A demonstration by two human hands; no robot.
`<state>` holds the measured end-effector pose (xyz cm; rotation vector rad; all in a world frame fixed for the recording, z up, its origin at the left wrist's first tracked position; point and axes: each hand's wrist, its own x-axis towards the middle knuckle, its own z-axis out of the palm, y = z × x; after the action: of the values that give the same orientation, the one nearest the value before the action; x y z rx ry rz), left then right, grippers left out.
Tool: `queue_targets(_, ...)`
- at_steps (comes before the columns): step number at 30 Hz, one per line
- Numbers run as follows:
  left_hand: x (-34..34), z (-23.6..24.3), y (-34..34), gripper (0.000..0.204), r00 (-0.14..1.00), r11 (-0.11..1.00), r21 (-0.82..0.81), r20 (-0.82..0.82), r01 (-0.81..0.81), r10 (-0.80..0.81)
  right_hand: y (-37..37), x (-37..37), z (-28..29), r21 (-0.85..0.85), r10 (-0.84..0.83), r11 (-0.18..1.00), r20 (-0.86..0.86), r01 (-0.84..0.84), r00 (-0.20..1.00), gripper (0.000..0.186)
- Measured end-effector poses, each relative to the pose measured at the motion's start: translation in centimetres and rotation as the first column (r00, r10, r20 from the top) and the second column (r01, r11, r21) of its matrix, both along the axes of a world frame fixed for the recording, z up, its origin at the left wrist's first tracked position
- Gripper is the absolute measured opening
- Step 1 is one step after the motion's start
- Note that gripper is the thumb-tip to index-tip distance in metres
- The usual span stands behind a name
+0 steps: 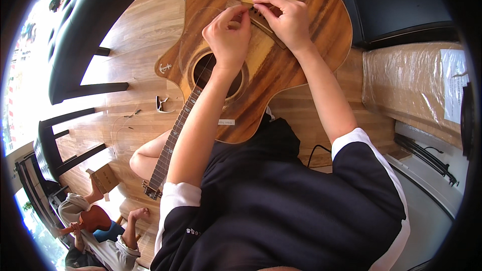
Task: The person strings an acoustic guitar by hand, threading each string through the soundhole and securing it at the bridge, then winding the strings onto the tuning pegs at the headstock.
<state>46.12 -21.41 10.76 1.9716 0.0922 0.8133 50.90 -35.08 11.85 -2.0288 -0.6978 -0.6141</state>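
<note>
— What lies at your far left?
— A white capo-like clip (162, 104) on the wooden floor (125, 45).
— And the guitar?
— The glossy brown wooden acoustic guitar (301, 35) lies across your lap. Your left hand (228, 37) rests curled at its dark bridge (266, 22); your right hand (286, 17) pinches something tiny there, fingertips pressed together.

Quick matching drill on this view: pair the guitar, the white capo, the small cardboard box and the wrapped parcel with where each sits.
Things:
1 guitar
2 white capo
3 small cardboard box
4 wrapped parcel

Places:
A at the far right of the view
B on the floor left of the guitar's neck
C under both hands, on the lap
D lower left on the floor, near the headstock

Pairs: 1-C, 2-B, 3-D, 4-A
</note>
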Motion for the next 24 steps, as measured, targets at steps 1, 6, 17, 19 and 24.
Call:
queue_targets(1,0.01,0.02,-0.03,0.010,1.000,1.000,-0.002,-0.004,0.002,-0.002,0.02,-0.08,0.06,-0.028,-0.001,1.000,0.039,0.002,0.999,0.014)
queue_targets(6,0.23,-0.41,-0.03,0.011,0.999,1.000,-0.002,0.047,0.021,-0.021,0.29,0.31,-0.42,-0.073,0.046,0.997,0.201,-0.032,0.979,0.015)
queue_targets(17,-0.07,0.00,-0.13,0.013,0.998,0.998,-0.027,0.046,0.048,-0.047,0.30,0.09,-0.39,-0.105,0.079,0.993,0.260,-0.054,0.962,0.017)
queue_targets(19,-0.17,0.00,-0.06,0.014,0.998,0.998,-0.031,0.036,0.056,-0.055,0.17,0.10,-0.50,-0.075,0.073,0.996,0.233,-0.056,0.970,0.017)
queue_targets(24,-0.34,0.12,0.01,0.014,0.996,0.994,-0.063,0.030,0.088,-0.086,0.16,0.07,-0.47,-0.061,0.070,0.996,0.192,-0.059,0.979,0.016)
